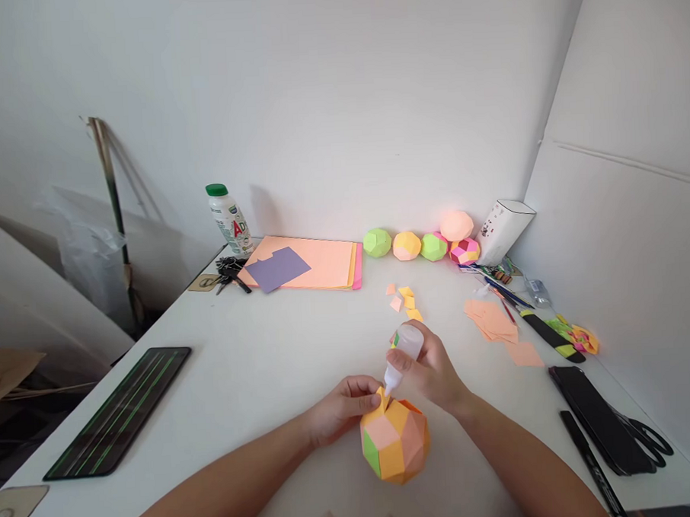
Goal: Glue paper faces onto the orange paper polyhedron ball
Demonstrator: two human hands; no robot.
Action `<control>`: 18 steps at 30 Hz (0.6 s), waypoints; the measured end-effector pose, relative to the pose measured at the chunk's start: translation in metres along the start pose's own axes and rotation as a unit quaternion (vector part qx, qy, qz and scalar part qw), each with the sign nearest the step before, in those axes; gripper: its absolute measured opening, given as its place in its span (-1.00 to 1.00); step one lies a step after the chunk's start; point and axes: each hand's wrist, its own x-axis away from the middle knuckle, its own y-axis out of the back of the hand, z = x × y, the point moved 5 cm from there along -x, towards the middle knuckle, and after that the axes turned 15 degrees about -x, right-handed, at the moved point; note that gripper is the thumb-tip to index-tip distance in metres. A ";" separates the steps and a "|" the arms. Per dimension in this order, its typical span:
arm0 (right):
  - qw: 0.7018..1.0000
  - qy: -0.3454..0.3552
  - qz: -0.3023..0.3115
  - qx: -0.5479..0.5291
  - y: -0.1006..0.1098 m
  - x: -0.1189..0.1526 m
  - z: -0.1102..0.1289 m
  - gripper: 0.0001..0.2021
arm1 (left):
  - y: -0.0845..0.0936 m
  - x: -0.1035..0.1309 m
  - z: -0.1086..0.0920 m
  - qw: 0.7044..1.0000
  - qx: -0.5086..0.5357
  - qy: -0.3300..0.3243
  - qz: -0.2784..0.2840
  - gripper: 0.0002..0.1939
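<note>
My right hand grips a small white glue bottle, tilted with its nozzle down against an upright flap on a paper ball. The ball is made of orange, peach and green facets, and its top is partly open. With fingers pinched on that orange flap, my left hand holds the ball from its upper left side. Small orange and peach paper pieces lie just beyond the bottle.
Finished paper balls line the wall. Coloured paper sheets, a white bottle and keys stand back left. Peach squares, a cutter, scissors and a marker lie right; a dark striped panel lies left.
</note>
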 end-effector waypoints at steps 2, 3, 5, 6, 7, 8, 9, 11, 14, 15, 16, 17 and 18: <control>1.000 0.011 -0.022 -0.019 0.008 -0.003 0.001 -0.72 | 0.000 0.000 -0.001 1.000 -0.002 -0.008 -0.003 -0.71; 0.999 0.019 -0.031 -0.032 0.014 -0.005 0.002 -0.74 | 0.000 0.000 -0.001 1.000 -0.004 -0.012 -0.003 -0.71; 0.996 0.034 -0.041 -0.067 0.027 -0.009 0.004 -0.76 | 0.000 0.000 -0.003 1.000 -0.009 -0.022 -0.002 -0.72; 0.994 0.040 -0.047 -0.090 0.036 -0.011 0.003 -0.77 | 0.000 0.000 -0.003 1.000 -0.011 -0.027 -0.001 -0.72; 0.991 0.037 -0.055 -0.114 0.046 -0.012 0.001 -0.77 | 0.000 0.000 -0.004 0.999 -0.014 -0.032 0.000 -0.73; 0.988 0.031 -0.065 -0.139 0.056 -0.013 -0.002 -0.76 | 0.001 0.000 -0.005 0.999 -0.017 -0.036 0.001 -0.73; 0.984 0.020 -0.077 -0.161 0.067 -0.012 -0.007 -0.75 | 0.001 0.000 -0.005 0.999 -0.020 -0.040 0.002 -0.73; 0.975 0.006 -0.107 -0.196 0.086 -0.008 -0.017 -0.73 | 0.002 0.000 -0.006 0.999 -0.024 -0.045 0.005 -0.73; 0.971 -0.014 -0.115 -0.207 0.097 0.001 -0.028 -0.70 | 0.003 0.000 -0.004 0.999 -0.026 -0.044 0.012 -0.75; 0.974 -0.019 -0.105 -0.201 0.095 0.005 -0.030 -0.69 | 0.002 0.000 -0.004 0.999 -0.024 -0.042 0.014 -0.75; 0.977 -0.021 -0.091 -0.191 0.090 0.009 -0.030 -0.68 | 0.002 0.000 -0.003 0.999 -0.022 -0.039 0.015 -0.75; 0.982 -0.014 -0.070 -0.174 0.084 0.014 -0.028 -0.68 | 0.001 0.001 -0.003 0.999 -0.020 -0.037 0.014 -0.76; 0.987 -0.001 -0.049 -0.154 0.077 0.018 -0.024 -0.69 | 0.001 0.001 -0.002 0.999 -0.018 -0.033 0.012 -0.77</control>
